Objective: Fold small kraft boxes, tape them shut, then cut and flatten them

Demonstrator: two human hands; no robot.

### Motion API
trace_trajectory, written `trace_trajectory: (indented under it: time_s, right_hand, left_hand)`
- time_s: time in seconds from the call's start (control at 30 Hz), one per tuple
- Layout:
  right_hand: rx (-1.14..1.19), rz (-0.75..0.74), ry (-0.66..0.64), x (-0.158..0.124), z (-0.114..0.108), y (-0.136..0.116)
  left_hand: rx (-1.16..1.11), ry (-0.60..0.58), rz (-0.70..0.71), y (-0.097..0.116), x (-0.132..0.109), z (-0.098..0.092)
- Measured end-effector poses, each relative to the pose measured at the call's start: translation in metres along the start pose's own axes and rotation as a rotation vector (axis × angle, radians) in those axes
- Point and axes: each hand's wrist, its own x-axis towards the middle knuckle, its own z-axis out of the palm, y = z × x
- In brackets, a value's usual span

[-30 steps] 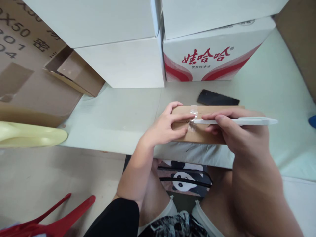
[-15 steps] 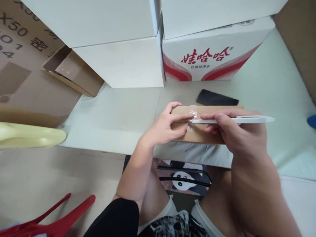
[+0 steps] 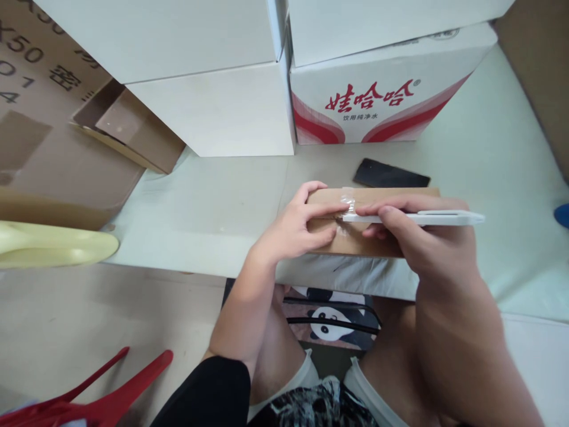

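Observation:
A small brown cardboard box (image 3: 382, 244) lies on the pale table near its front edge, with clear tape (image 3: 348, 201) across its top seam. My left hand (image 3: 306, 222) grips the box's left end, thumb on the near side, index finger reaching to the tape. Held almost level in my right hand (image 3: 413, 228) is a slim white utility knife (image 3: 448, 218). Its tip points left and meets the seam at the tape, beside my left fingertips. The blade itself is too small to make out. My right fingers also rest close to the box top.
Behind the box lies a black phone (image 3: 391, 174). White cartons (image 3: 217, 115) and a red-marked carton (image 3: 382, 107) stand at the back. Large brown cartons (image 3: 35, 142) fill the left. A yellow object (image 3: 57, 244) juts over the table's left edge; red legs (image 3: 133, 385) stand below.
My right hand has drawn slightly left with the utility knife, its tip now a little further left along the seam. My left hand stays on the box.

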Motion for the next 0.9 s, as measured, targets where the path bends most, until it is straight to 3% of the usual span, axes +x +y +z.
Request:
trace_trajectory:
  time_s: [0.53,0.9]
  right_hand:
    - [-0.066,-0.006,0.029,0.0000,0.0011,-0.0032]
    - [-0.100,-0.026,0.142,0.0005,0.0023,-0.0002]
  left_hand:
    - [0.005,0.002,0.005,0.0003,0.0001,-0.0001]
    - [0.012,0.000,-0.001,-0.0014,0.0003,0.0007]
